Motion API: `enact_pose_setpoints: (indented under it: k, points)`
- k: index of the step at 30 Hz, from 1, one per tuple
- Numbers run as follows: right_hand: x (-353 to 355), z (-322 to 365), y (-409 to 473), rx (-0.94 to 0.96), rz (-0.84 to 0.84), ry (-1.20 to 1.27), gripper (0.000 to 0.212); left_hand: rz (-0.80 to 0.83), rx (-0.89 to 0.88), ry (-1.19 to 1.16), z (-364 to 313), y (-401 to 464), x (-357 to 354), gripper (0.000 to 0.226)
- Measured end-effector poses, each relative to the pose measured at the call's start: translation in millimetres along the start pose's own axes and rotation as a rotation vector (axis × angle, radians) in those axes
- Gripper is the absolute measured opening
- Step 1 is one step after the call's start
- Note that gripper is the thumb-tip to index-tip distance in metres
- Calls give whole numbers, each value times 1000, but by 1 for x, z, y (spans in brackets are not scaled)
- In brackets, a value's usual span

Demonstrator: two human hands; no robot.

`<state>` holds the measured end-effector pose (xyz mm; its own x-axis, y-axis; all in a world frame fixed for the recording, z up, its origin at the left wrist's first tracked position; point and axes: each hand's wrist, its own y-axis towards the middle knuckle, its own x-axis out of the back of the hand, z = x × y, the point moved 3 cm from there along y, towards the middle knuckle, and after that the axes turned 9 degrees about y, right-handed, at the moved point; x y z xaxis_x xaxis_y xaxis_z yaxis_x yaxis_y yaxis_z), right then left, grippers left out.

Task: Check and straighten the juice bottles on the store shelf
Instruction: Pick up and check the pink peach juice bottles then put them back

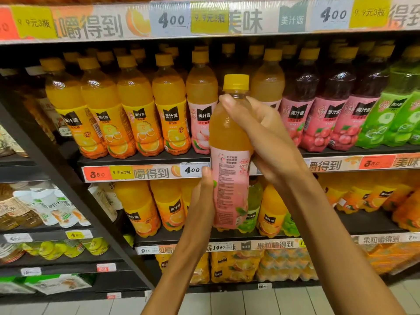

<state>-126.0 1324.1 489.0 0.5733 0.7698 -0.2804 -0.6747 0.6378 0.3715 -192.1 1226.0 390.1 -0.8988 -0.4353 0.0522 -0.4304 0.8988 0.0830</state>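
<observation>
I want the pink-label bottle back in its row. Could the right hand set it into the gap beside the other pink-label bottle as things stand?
Probably yes. The right hand grips the held bottle at its shoulder, right in front of the gap beside the shelved pink-label bottle. Nothing stands between them.

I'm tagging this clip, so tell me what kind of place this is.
Most likely a supermarket drinks aisle: rows of juice bottles fill tiered shelves, price tags line the shelf edges, and both hands hold a pink-labelled bottle taken off the shelf.
</observation>
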Motion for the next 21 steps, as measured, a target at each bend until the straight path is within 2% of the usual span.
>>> enact_pose_setpoints:
  k: [2,5,8,10,12,16,21]
  points:
    - [0,0,0,-34,68,63,24,2,10,-65,4,1,1,80]
    - [1,0,4,-104,107,119,25,90,61,-215,6,1,1,76]
    - [-3,-2,5,-149,125,212,28,175,84,-269,5,-1,-5,73]
    - [-4,1,5,-113,91,216,24,160,63,-253,0,0,-6,70]
    - [-5,6,4,-66,55,197,20,73,29,-201,-7,2,-2,66]
    - [-6,11,2,-40,3,46,20,-4,-48,-42,-15,2,3,54]
    - [-3,9,0,-71,28,145,21,48,-44,-22,-17,-4,-1,54]
